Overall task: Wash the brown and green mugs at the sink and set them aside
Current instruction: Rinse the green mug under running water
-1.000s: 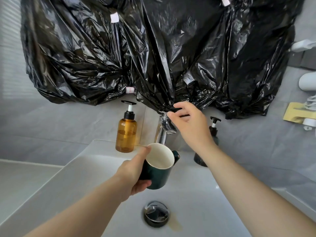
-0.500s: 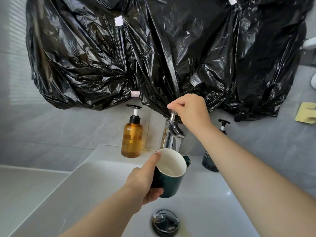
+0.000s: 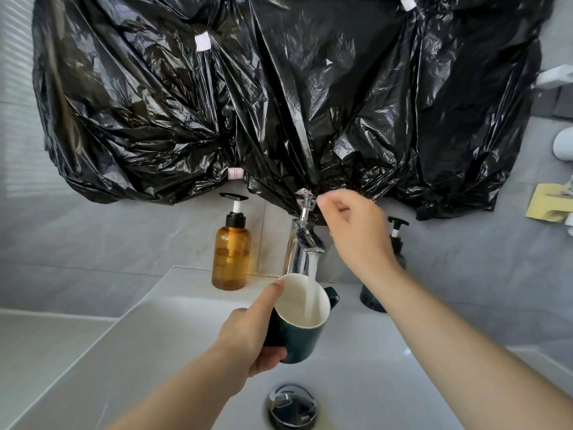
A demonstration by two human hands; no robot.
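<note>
Sink (image 3: 155, 336): green mug (image 3: 297, 342) in left hand (image 3: 248, 333)

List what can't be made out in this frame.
Head view, all:
- Brown mug: out of frame.
- Whatever is behind the black plastic sheet: covered.
- Dark pump bottle: mostly behind the right forearm.
- Right hand on faucet lever or off: fingertips blurred.
- Water level in green mug: lost in the stream.

Mug (image 3: 299, 336) under the faucet (image 3: 302, 246), above the sink (image 3: 173, 336), one pump bottle (image 3: 231, 256) left of the faucet, another pump bottle (image 3: 373, 299) right of it, drain (image 3: 293, 406) in front of the mug
</note>
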